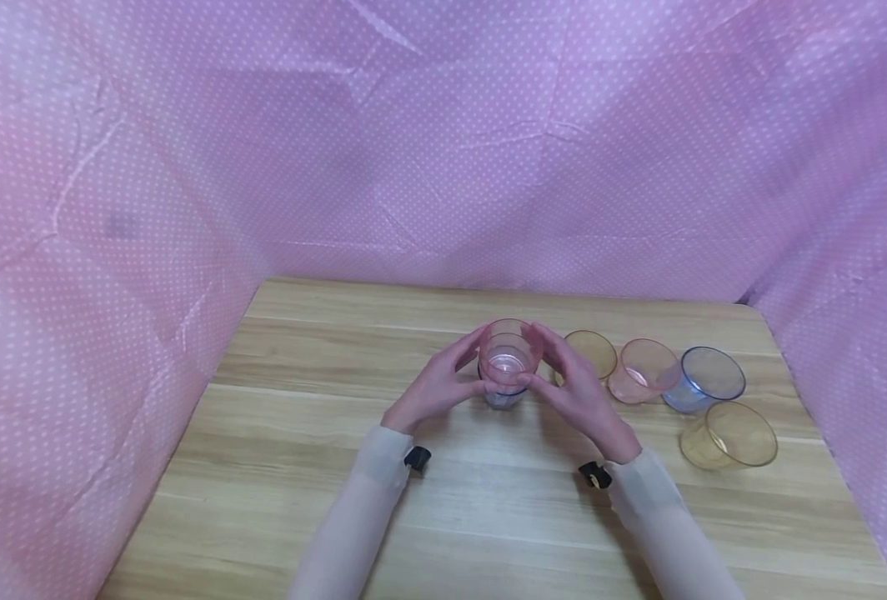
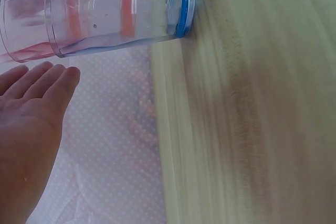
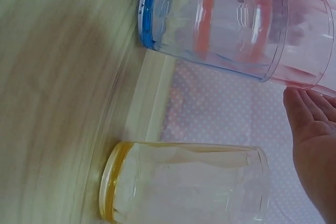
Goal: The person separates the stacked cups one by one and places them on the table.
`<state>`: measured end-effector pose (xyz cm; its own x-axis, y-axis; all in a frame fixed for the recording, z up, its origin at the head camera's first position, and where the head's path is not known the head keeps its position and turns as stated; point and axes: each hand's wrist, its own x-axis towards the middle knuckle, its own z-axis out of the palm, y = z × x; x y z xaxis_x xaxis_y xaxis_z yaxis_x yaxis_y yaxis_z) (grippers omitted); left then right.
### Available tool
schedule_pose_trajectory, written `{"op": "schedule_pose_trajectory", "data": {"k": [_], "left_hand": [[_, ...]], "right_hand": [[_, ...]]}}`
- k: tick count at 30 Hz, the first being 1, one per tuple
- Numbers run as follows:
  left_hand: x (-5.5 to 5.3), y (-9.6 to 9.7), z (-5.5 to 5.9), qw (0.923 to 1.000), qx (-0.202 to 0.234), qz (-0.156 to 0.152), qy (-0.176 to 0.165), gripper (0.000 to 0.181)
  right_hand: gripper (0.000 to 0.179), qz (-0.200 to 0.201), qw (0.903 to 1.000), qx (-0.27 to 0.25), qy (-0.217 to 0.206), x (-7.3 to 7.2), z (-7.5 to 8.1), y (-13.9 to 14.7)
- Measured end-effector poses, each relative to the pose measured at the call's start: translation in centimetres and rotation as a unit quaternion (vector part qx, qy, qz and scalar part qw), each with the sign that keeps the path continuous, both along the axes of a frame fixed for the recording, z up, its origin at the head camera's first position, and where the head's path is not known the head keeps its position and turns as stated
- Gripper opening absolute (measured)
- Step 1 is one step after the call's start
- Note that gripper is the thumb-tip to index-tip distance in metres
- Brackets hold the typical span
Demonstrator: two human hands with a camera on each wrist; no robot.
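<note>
A clear pink-tinted cup point(image 1: 509, 360) sits nested, upright, in a clear blue-tinted cup point(image 1: 502, 402) standing on the wooden table. Two orange-red bands show through the blue cup's wall point(image 3: 176, 17) in the right wrist view. My left hand point(image 1: 441, 382) holds the pink cup from the left, thumb on the near side and fingers toward the far side. From the right, my right hand point(image 1: 580, 392) holds the same cup in mirror fashion, its fingertips at the pink wall. An amber cup point(image 1: 592, 354) stands just behind the right hand, partly hidden by it.
To the right on the table point(image 1: 278, 467) stand another pink cup point(image 1: 642, 375), another blue cup point(image 1: 702, 387) and a yellow cup point(image 1: 724, 442) nearer the front. Pink dotted cloth point(image 1: 443, 150) hangs around the back and sides.
</note>
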<state>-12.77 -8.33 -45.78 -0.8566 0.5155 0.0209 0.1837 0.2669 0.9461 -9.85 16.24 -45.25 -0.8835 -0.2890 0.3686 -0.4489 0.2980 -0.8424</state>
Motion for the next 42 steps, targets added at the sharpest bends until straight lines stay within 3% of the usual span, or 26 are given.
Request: {"op": "schedule_pose_trajectory", "data": {"k": [5,17,24,31,36,42], "left_hand": [[-0.6,0.0,0.2,0.9996,-0.027,-0.008,-0.008,0.089],[-1.2,0.0,0.0,0.9992,-0.014,-0.034,-0.015,0.087],[-1.2,0.1,-0.2,0.9994,-0.013,-0.030,-0.013,0.082],[-1.2,0.3,-0.2,0.9993,-0.002,-0.038,-0.007,0.080],[-1.1,0.5,-0.5,0.9991,0.012,-0.042,-0.004,0.079],[-1.0,0.5,-0.4,0.9989,0.016,-0.045,-0.002,0.078]], "right_hand": [[0.077,0.006,1.0000,-0.004,0.002,-0.1,-0.1,0.0],[0.076,0.011,0.9999,-0.001,-0.005,-0.1,0.1,0.1],[0.082,0.001,0.9994,0.013,-0.033,-0.1,0.5,0.0],[0.092,-0.006,0.9989,0.044,-0.017,-0.7,0.8,-0.1],[0.095,0.000,0.9976,0.061,-0.033,-1.2,1.1,0.0],[0.094,0.012,0.9972,0.043,-0.059,-1.4,1.4,-0.2]]}}
